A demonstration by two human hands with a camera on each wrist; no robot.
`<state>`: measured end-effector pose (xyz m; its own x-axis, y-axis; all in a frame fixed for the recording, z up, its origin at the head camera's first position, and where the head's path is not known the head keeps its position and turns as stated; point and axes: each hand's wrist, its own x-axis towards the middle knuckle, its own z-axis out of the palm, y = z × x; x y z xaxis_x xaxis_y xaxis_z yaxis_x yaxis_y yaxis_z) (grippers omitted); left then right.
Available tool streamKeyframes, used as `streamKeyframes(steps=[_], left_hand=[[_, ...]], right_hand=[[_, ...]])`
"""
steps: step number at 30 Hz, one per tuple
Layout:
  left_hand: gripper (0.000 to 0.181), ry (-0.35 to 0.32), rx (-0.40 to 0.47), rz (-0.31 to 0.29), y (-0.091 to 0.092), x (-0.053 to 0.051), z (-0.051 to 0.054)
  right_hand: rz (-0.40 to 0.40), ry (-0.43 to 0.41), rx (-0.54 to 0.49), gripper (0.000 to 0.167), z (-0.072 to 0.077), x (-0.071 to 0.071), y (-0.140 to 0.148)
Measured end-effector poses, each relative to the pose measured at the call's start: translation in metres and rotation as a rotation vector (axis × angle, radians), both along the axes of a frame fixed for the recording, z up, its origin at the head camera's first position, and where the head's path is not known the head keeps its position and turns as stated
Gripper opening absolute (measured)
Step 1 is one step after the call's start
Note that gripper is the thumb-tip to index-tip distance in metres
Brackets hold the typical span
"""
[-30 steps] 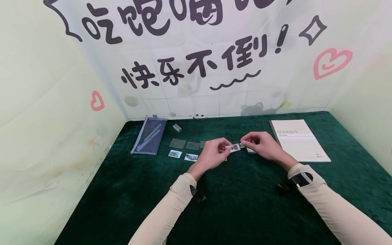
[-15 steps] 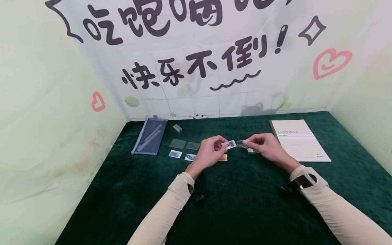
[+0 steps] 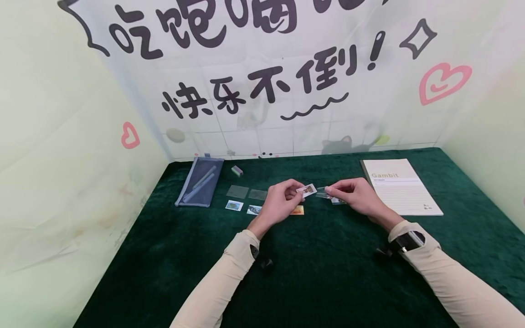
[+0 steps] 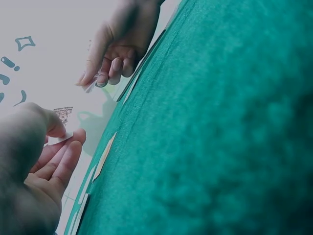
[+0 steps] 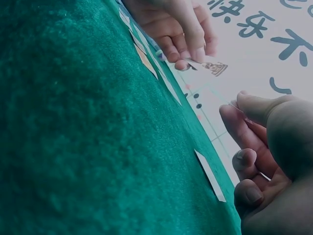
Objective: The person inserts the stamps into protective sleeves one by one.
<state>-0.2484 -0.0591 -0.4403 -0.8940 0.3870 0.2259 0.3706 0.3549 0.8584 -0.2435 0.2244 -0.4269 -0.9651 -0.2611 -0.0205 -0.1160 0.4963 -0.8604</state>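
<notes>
Between the thumb and fingers of my left hand (image 3: 280, 202) is a small white-bordered stamp (image 3: 308, 190) with a brownish picture, held above the table. My right hand (image 3: 356, 196) pinches a small clear plastic sleeve (image 3: 322, 193), its opening hard to make out. A short gap separates stamp and sleeve. In the left wrist view the stamp (image 4: 63, 115) is partly covered by the thumb. On the cloth below lie a blue-green stamp (image 3: 234, 205), a grey-blue stamp (image 3: 254, 210) and an orange stamp (image 3: 298, 210). Another stamp (image 3: 338, 201) is partly hidden under the right hand.
Two clear sleeves, a left one (image 3: 237, 191) and a right one (image 3: 257, 195), lie behind the stamps. A blue mesh pencil pouch (image 3: 211, 191) with pens and a small eraser (image 3: 237, 171) are at the back left. A notepad (image 3: 404, 191) lies right on the green cloth (image 3: 311, 273).
The stamp in my left hand has shifted left and up, away from the sleeve. My right hand has moved slightly right, and more of the orange stamp now shows.
</notes>
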Motion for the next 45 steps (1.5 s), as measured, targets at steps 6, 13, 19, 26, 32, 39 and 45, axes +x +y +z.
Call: streamKeyframes(steps=[6, 13, 19, 26, 32, 39, 45], left_hand=[[0.017, -0.008, 0.008, -0.006, 0.0008, 0.0008, 0.0025], [0.017, -0.032, 0.021, -0.010, 0.0000, 0.0007, 0.0008], [0.021, -0.045, 0.043, -0.023, -0.0005, 0.0020, 0.0010], [0.022, -0.027, 0.009, -0.022, -0.0001, 0.0025, 0.0017], [0.023, -0.019, -0.003, -0.025, -0.0007, 0.0019, 0.0015], [0.023, -0.032, -0.006, -0.020, -0.0009, 0.0016, 0.0029], [0.023, -0.032, -0.007, -0.020, -0.0008, 0.0016, 0.0028]], right_hand=[[0.007, -0.003, 0.000, 0.047, -0.0014, 0.0010, 0.0002], [0.000, -0.007, -0.034, 0.046, -0.0020, 0.0021, -0.0015], [-0.027, -0.016, -0.064, 0.047, -0.0020, 0.0020, -0.0015], [-0.038, -0.027, -0.076, 0.048, -0.0014, 0.0019, -0.0009], [-0.043, -0.036, -0.083, 0.049, -0.0005, 0.0020, -0.0010], [-0.044, -0.030, -0.081, 0.048, -0.0006, 0.0019, -0.0006], [-0.039, -0.019, -0.087, 0.046, -0.0015, 0.0019, -0.0011]])
